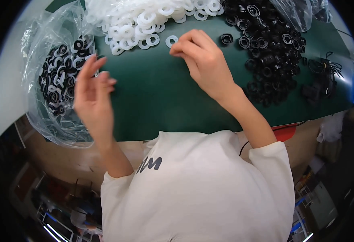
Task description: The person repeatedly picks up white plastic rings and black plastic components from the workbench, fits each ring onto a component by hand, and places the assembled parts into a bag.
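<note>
Through the head view I am watching both bare hands working over a green tabletop [157,97]. The left hand [94,94] is hanging loosely open, thumb standing apart and fingers slightly curled and partly spread; motion is blurring it, and I am seeing nothing between its fingers. It is overlapping the right edge of a clear plastic bag [60,133], whose black-and-white ring pieces [58,76] are lying just left of that hand. The left forearm [118,159] is rising steeply from the lower edge, the hand pointing away from the body.

The right hand [204,56] is arching at the knuckles, its fingertips drawing close together and pointing left; I cannot tell whether they are meeting or pinching anything. A single white ring [167,42] is showing right beside its index finger, partly covered, and I cannot tell whether they are touching. The right forearm [251,115] is slanting up and inward. Beyond both hands a heap of white rings [132,20] is spreading; to the right hand's right, one black ring [226,39] is sitting apart near a heap of black rings [265,60].
</note>
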